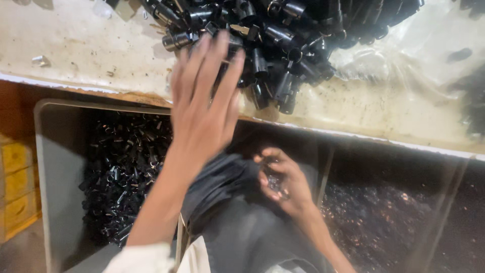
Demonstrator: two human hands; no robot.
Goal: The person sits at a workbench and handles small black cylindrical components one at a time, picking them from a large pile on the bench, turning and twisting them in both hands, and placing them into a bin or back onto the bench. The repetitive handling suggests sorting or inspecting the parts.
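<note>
A heap of small black tubular parts (283, 45) lies on the far side of the stained, pale worktop (91, 50), spreading from the top edge of the view down toward the worktop's near edge, some pieces showing metal rims or ends. The left hand (204, 106) reaches up over that near edge with fingers spread and flat, nothing held in it, its fingertips (220, 43) touching or just over the lower left margin of the heap; the hand is blurred, so exact contact is hard to tell. The right hand (283, 184) sits well below the worktop, near the person's lap, curled loosely around a small dark piece (275, 183) with a glint of metal, which looks like one of the same parts, though it is too small to be sure. Left of the lap, under the worktop's near edge, a grey bin (55, 167) holds a good layer of similar black parts (121, 172). As a judgement, the work is well under way but far from done: the bin already holds many pieces, while a large heap remains on the worktop. To the right, a dark mass of fine glinting bits (384, 222) lies behind clear sheeting.
</note>
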